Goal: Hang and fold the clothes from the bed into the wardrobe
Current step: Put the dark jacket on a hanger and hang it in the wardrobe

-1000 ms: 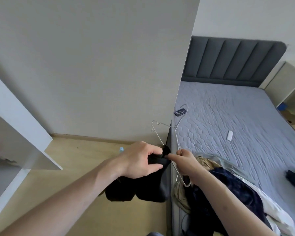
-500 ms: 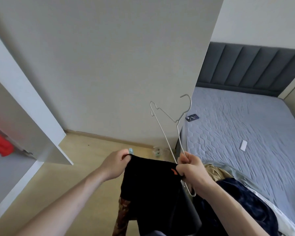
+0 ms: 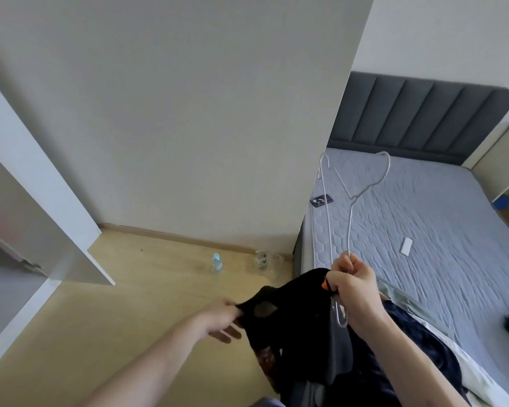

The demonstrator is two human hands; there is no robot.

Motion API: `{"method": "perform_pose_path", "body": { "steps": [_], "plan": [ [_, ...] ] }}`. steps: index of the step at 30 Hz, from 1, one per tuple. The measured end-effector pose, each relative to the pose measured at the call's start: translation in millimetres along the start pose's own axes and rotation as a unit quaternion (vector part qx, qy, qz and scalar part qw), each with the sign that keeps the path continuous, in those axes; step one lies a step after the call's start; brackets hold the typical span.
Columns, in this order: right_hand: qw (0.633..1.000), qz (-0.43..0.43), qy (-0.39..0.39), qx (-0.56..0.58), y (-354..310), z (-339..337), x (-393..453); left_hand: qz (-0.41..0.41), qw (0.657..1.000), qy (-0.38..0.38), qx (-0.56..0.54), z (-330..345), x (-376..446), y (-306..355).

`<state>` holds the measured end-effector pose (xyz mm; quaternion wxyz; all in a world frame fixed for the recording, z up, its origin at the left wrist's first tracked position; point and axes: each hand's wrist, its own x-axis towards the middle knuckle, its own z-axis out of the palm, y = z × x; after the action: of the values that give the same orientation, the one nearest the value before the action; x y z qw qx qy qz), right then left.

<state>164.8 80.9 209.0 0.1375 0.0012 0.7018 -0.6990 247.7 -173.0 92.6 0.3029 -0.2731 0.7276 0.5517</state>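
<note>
Bed on the right, clothes pile at its near edge. Wardrobe open at left. Black garment hangs over the floor beside the bed. Right hand grips garment top plus wire hanger (hook up). Left hand pinches garment's other edge, lower fingers loose. Phone on mattress.

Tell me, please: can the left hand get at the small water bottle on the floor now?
Probably not at once: the left hand pinches the black garment, and the water bottle stands apart near the wall, though bare floor lies between.
</note>
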Motion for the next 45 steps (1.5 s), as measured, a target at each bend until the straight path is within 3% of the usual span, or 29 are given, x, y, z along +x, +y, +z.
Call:
{"method": "perform_pose_path", "body": {
  "steps": [2,4,15,22,28,38,45],
  "plan": [
    [0.999,0.001,0.033,-0.035,0.2,-12.5,2.6,0.009,0.989,0.025,-0.144,-15.9,-1.0,15.1],
    [0.997,0.014,0.058,-0.058,2.8,-23.6,4.6,0.029,0.975,0.042,-0.217,-30.5,-4.0,36.9],
    [0.988,0.001,0.033,-0.151,-3.2,-39.3,4.1,0.144,0.9,0.06,-0.408,-48.6,-36.7,130.0],
    [0.974,-0.026,-0.043,-0.222,0.2,-27.4,1.7,0.188,0.893,0.134,-0.387,-65.7,-50.4,142.6],
    [0.946,-0.084,-0.097,-0.296,-8.2,-19.6,1.8,0.214,0.927,0.212,-0.224,-91.5,-53.3,131.7],
    [0.945,-0.098,-0.164,-0.266,-38.9,-25.7,-8.9,0.189,0.902,0.21,-0.327,-109.9,-51.7,118.7],
    [0.944,-0.125,-0.142,-0.27,-54.0,-42.0,-21.3,0.184,0.906,0.203,-0.322,-125.2,-50.2,120.8]
  ]
}}
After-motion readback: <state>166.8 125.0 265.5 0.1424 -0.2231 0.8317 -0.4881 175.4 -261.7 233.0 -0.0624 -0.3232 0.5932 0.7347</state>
